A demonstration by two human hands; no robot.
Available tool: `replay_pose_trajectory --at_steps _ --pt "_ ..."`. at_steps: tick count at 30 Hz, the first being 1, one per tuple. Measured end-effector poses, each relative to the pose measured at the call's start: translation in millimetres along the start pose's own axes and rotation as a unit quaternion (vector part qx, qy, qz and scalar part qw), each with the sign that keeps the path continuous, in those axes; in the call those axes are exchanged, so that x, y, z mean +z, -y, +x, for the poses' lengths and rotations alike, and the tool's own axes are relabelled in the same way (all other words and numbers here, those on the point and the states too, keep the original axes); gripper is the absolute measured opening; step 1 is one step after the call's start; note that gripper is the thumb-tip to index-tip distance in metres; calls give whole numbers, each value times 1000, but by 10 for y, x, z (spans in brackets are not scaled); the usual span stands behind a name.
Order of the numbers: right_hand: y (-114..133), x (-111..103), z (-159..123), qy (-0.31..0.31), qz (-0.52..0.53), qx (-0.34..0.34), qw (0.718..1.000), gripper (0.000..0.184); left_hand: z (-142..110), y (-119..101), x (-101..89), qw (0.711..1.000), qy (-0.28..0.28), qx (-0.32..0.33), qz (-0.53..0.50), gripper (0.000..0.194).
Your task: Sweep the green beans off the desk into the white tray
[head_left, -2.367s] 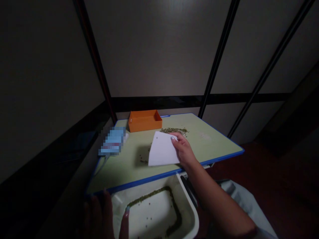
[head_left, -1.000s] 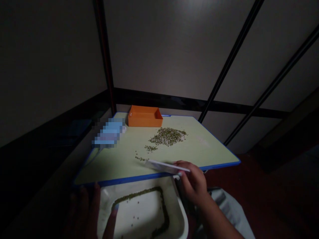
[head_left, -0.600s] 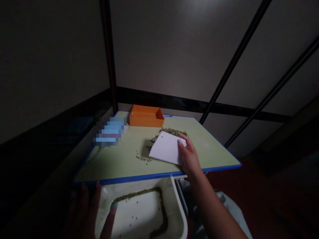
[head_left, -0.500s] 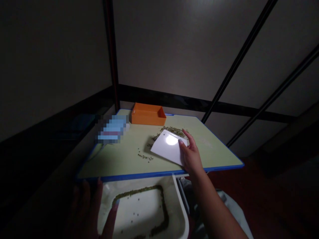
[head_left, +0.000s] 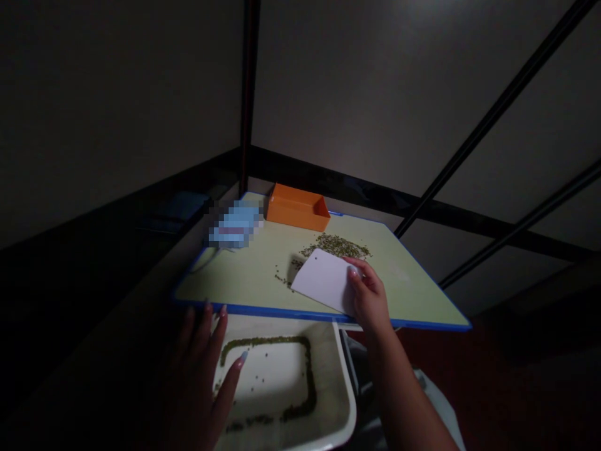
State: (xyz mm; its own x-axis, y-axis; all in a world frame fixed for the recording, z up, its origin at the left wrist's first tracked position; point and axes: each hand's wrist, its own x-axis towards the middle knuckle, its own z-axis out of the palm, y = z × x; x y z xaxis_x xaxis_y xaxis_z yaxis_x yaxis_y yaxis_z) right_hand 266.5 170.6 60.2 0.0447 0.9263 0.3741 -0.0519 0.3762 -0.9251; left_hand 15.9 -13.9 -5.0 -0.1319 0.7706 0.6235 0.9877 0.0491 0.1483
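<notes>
My right hand (head_left: 369, 294) grips a flat white scraper (head_left: 323, 282) with a small hole near one corner, the thumb on its upper face. The scraper is tilted low over the near part of the table. Just beyond it lies a loose pile of small green-brown beans or seeds (head_left: 340, 245), with a few strays to its left. My left hand (head_left: 206, 357) is in shadow, fingers stretched and apart, over the left side of a white bin (head_left: 345, 394). Whether it touches the bin I cannot tell. More of the small grains line the bin's floor along its edges.
The pale green table (head_left: 248, 275) has a blue rim. An orange open box (head_left: 298, 210) stands at its back. A blurred-out light blue object (head_left: 237, 225) lies at the left edge. Dark-framed wall panels (head_left: 357, 94) rise close behind the table.
The scraper now lies a little nearer the table's front edge relative to the pile, showing more of the grains. The camera view has shifted, and my left hand appears higher, beside the bin's far left corner.
</notes>
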Motion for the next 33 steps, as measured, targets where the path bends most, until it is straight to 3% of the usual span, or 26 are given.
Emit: replay_pose_trajectory --at_steps 6,12,24,33 --pt "7 2 2 3 -8 7 1000 32 20 -18 -17 1000 -14 5 -6 69" --pt "21 16 -10 13 -46 -30 998 29 37 -9 -9 999 -30 19 -3 68" --pt "28 17 -9 46 -69 -49 995 25 1 9 33 999 -17 -15 -39 70" --pt "68 45 -5 108 -81 -37 990 26 14 11 9 999 -7 -19 -36 69"
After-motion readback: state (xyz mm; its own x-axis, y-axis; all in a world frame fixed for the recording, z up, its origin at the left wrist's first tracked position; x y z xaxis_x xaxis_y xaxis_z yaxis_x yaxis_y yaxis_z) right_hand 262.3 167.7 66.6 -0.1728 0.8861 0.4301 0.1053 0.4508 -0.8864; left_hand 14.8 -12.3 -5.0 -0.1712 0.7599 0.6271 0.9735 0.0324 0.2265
